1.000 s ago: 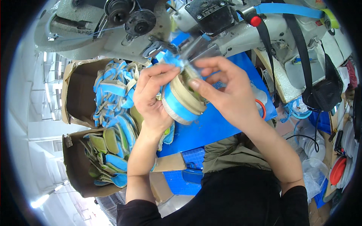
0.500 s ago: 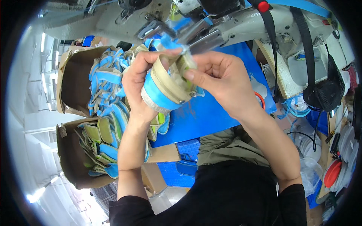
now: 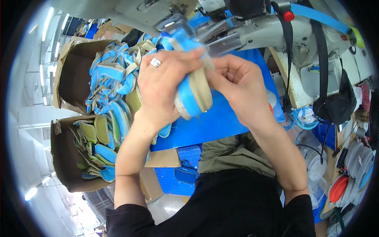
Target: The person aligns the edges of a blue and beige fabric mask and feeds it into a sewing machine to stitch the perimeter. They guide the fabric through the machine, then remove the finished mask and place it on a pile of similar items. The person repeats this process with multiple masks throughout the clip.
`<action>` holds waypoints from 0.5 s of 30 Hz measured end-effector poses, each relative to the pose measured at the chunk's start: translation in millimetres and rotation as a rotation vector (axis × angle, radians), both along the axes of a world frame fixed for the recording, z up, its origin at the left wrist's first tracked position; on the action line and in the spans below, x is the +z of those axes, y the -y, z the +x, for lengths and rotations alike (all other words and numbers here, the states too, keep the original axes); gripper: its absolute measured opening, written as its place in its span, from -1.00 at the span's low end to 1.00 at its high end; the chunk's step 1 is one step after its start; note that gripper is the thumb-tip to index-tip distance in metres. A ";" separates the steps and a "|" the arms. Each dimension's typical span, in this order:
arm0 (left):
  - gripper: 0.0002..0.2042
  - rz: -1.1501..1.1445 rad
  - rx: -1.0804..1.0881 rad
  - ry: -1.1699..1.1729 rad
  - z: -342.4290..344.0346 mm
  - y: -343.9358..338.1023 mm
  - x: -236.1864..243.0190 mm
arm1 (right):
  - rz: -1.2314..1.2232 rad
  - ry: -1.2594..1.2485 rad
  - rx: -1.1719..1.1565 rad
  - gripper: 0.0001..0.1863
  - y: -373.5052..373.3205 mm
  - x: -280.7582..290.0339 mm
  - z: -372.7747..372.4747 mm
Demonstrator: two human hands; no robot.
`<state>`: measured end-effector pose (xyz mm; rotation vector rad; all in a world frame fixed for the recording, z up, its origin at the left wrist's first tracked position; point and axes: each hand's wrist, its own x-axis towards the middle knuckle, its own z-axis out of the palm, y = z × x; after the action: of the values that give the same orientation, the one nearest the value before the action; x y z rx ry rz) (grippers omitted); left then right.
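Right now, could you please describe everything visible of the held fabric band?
The fabric band curves downward above the blue work surface, a blue stripe between beige and a pale, rough-looking edge. The left hand grips it from the left; the right hand is at its right side. Its upper part is blurred.

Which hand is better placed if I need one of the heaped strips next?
Left, I'd judge: the left hand is nearer the heaped strips; the right hand sits farther right, beyond the curved band both are holding.
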<state>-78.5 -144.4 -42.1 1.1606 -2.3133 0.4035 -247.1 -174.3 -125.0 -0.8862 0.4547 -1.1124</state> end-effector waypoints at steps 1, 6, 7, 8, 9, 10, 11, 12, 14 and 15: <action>-0.66 -0.014 0.006 0.023 -1.3 -0.1 0.2 | 0.011 -0.001 -0.011 -0.83 -1.1 -0.7 0.6; -0.71 -0.035 0.018 0.080 0.8 -0.5 2.9 | 0.019 -0.018 -0.035 -0.84 -6.0 0.6 0.4; -0.71 -0.034 0.016 0.091 0.8 0.3 4.5 | 0.018 -0.020 -0.044 -0.85 -8.0 0.7 -0.6; -0.73 -0.045 0.033 0.100 -2.0 0.2 5.9 | 0.017 -0.021 -0.052 -0.85 -5.9 1.2 0.6; -0.74 -0.057 0.039 0.112 -2.7 2.3 5.8 | 0.020 -0.027 -0.058 -0.84 -4.0 -0.5 3.1; -0.74 -0.069 0.044 0.124 -2.8 4.4 5.3 | 0.024 -0.034 -0.065 -0.84 -1.6 -2.5 5.9; -0.74 -0.081 0.049 0.136 -1.9 6.3 5.6 | 0.028 -0.040 -0.072 -0.84 1.1 -2.1 7.9; -0.73 -0.092 0.045 0.132 -1.6 7.0 5.8 | 0.025 -0.046 -0.080 -0.83 2.8 -0.8 8.5; -0.70 -0.113 0.037 0.124 -0.4 8.7 7.1 | 0.020 -0.058 -0.099 -0.82 6.3 3.1 11.8; -0.68 -0.118 0.032 0.122 0.1 8.1 5.5 | 0.013 -0.064 -0.112 -0.83 6.7 3.9 13.3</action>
<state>-78.4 -152.5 -36.6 1.1457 -2.3411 0.6299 -233.8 -181.0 -121.1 -0.8956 0.5696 -1.1848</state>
